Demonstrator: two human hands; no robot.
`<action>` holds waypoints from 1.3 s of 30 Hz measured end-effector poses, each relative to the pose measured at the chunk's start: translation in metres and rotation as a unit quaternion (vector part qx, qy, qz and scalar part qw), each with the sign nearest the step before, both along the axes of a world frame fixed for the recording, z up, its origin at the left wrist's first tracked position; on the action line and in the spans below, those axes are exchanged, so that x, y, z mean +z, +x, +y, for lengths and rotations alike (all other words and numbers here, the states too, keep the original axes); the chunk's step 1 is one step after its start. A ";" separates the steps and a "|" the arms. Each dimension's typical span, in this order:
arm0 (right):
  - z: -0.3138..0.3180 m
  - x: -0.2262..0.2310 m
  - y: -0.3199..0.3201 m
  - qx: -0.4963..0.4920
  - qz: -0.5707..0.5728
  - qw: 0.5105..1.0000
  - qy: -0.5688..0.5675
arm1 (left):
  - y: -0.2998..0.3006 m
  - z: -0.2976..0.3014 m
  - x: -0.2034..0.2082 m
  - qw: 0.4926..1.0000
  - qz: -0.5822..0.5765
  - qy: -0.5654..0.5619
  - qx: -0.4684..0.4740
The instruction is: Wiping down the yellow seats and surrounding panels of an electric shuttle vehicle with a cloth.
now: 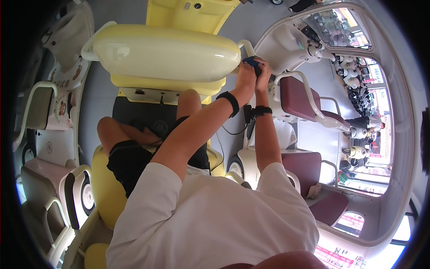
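Both hands meet at the right end of a glossy pale-yellow padded seat part (165, 51), beside a cream tubular bar (245, 45). Between them is a small dark-blue bundle (251, 64) that looks like a folded cloth; its full shape is hidden by the fingers. My left hand (246, 80) reaches across and is closed against the bundle's near side. My right hand (263, 71) has its fingers bent over the bundle from the right. Each wrist wears a black band, and a thin dark cable hangs near the right one.
I sit on a yellow seat (109, 197) with my knees below the yellow padded part. To the right stands a white-framed cabin vehicle with maroon seats (298, 98). At left are beige scooters (49, 179). Farther right, a person (367, 122) is among parked scooters by windows.
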State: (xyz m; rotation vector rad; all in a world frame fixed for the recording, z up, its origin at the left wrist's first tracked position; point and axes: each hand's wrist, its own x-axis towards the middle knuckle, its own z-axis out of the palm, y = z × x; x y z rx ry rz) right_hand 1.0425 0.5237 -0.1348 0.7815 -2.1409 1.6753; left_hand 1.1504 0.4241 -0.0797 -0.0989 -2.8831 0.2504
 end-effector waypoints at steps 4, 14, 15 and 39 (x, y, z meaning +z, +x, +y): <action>-0.019 0.017 0.025 0.088 -0.148 0.980 -0.098 | -0.005 -0.019 0.020 0.986 -0.155 0.055 0.005; 0.007 0.013 -0.014 0.073 -0.171 0.980 -0.068 | -0.038 0.025 0.018 0.982 -0.178 0.060 0.021; 0.018 0.011 -0.022 0.062 -0.171 0.981 -0.064 | -0.049 0.036 0.016 0.979 -0.197 0.036 0.035; -0.021 0.006 -0.116 0.138 -0.305 0.939 0.079 | -0.151 0.033 0.007 0.955 -0.247 0.083 0.144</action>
